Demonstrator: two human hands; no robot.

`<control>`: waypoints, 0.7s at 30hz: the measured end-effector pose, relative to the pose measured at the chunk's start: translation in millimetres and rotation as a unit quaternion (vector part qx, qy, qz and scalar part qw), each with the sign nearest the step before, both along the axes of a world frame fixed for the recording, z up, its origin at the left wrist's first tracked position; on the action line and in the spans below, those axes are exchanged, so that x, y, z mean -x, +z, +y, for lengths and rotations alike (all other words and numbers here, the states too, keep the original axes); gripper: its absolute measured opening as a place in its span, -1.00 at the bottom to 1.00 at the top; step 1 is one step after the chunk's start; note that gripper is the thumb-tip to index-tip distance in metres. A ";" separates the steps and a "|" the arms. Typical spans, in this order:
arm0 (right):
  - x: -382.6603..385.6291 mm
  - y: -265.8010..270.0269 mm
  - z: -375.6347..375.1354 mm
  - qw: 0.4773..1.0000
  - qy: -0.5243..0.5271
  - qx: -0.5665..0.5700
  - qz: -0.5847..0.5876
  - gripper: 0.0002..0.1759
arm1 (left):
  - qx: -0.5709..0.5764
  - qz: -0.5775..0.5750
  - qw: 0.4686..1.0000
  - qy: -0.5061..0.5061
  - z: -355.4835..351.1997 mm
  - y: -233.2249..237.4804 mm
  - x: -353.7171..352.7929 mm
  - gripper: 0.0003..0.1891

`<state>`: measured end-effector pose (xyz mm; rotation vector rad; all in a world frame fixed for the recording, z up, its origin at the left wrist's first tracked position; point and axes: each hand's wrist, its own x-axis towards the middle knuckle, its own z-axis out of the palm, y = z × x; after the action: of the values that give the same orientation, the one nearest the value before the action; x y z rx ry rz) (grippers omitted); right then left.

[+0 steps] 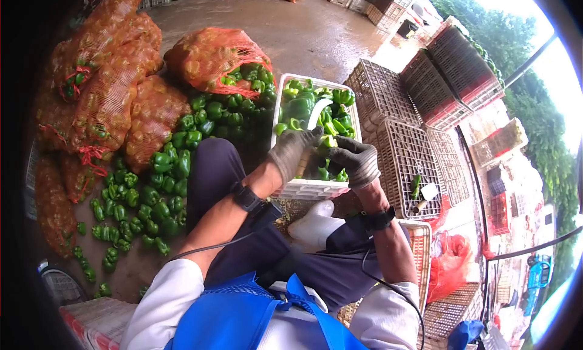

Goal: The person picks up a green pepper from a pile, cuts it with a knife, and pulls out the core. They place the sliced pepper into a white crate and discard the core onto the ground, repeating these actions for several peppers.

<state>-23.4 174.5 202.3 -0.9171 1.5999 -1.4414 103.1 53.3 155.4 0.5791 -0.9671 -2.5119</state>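
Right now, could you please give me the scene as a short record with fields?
Left hand: gloved, on a green pepper above the white crate
Right hand: gloved, gripping the same pepper
Crate contents: green peppers
Ground, left: loose pepper pile, orange mesh sacks
Right side: stacked plastic crates

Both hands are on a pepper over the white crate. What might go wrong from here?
1. The green pepper is pinched between the gloved left hand and right hand; it may slip into the heaped white crate.
2. A pale blade-like piece rises beside the left hand; if sharp, it might cut a glove.
3. The cable from the wrist crosses the lap and might snag.
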 end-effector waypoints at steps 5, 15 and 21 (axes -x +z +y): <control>22.2 10.0 32.9 0.998 -0.045 0.036 -0.019 -0.59 | 0.136 -0.009 0.990 0.023 -17.5 19.9 -18.3 -0.74; 5.7 14.0 43.0 0.978 -0.099 -0.053 0.174 -0.69 | 0.485 -0.066 0.872 -0.018 20.6 50.0 31.7 -0.84; 8.9 33.0 48.0 0.966 -0.064 -0.102 0.227 -0.62 | 0.471 -0.021 0.882 0.001 17.5 34.4 34.5 -0.57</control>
<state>-32.3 222.5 235.3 -1.0903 2.1348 -1.1733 68.6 70.9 189.8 0.2994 -1.9742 -1.6861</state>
